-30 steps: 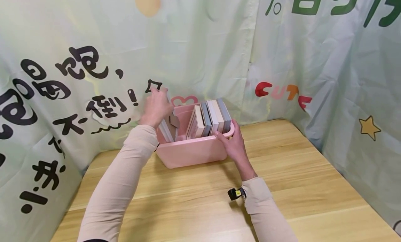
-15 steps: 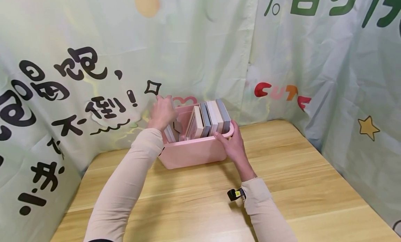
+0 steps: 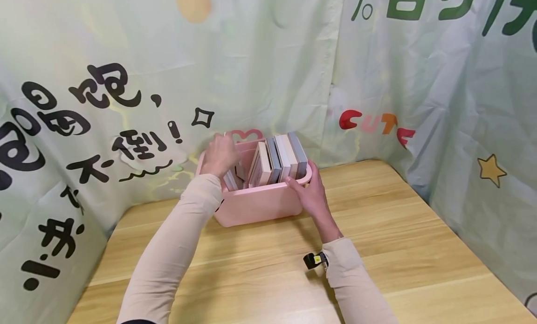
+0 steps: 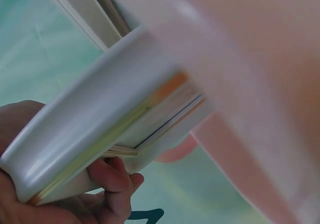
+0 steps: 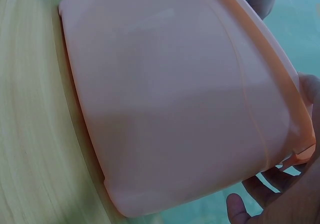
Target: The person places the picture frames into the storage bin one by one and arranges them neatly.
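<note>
A pink plastic bin [image 3: 260,210] stands on the table, with several picture frames [image 3: 287,158] upright along its right side. My left hand [image 3: 220,155] reaches in over the bin's left end. In the left wrist view, the fingers [image 4: 114,181] hold a white picture frame [image 4: 85,104] by one end, and the near bin wall blurs the right of that view. Most of this picture frame is hidden under the hand in the head view. With its thumb over the rim, my right hand [image 3: 313,193] grips the bin's right end; its fingers curl beneath the rim in the right wrist view.
The wooden table [image 3: 260,272] stretches in front of the bin and to its right. A printed cloth backdrop [image 3: 272,58] hangs close behind the bin and along both sides. A small black device [image 3: 312,260] sits at the right wrist.
My left hand has moved down and slightly right, lowering the picture frame into the bin's left part. The right hand keeps its grip on the rim.
</note>
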The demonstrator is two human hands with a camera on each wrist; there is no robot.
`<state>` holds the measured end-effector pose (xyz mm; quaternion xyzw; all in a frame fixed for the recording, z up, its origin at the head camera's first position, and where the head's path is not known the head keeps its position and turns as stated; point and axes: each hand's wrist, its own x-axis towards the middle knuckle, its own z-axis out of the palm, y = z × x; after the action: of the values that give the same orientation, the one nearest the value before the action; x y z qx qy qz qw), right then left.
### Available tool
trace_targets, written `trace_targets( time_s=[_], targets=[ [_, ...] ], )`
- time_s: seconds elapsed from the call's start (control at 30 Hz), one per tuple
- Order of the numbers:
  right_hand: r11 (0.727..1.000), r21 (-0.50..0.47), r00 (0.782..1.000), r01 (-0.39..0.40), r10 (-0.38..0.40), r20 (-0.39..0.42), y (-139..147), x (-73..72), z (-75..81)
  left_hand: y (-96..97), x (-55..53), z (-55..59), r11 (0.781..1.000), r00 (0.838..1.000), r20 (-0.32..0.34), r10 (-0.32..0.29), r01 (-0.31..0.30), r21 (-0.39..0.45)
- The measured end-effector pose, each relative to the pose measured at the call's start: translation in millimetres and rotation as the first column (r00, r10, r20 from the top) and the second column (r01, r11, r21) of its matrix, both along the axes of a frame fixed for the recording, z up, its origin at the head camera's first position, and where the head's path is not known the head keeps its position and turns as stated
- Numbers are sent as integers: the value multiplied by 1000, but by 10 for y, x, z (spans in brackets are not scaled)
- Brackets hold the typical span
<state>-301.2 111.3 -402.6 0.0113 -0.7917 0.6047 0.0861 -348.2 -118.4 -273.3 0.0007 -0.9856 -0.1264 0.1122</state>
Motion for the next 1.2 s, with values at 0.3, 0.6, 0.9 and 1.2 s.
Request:
trace_targets(
  time_s=[0.3,0.6,0.9,1.2],
  targets=[
    [1000,6,1000,8,-8,-4,-15,-10,-1,36,-48,-109,1000,1000,11,-17,17,-7],
    [1000,6,1000,15,-15,6,-3,15,-35,79,-100,-275,999,999,22,-32,32,-16],
    [1000,5,1000,18,-18,-4,-13,4,-24,98,-175,-340,1000,999,27,-26,26,7],
    [1000,-6,1000,20,-20,-4,-6,4,-6,196,-249,-322,999,998,40,-38,38,13]
  ],
)
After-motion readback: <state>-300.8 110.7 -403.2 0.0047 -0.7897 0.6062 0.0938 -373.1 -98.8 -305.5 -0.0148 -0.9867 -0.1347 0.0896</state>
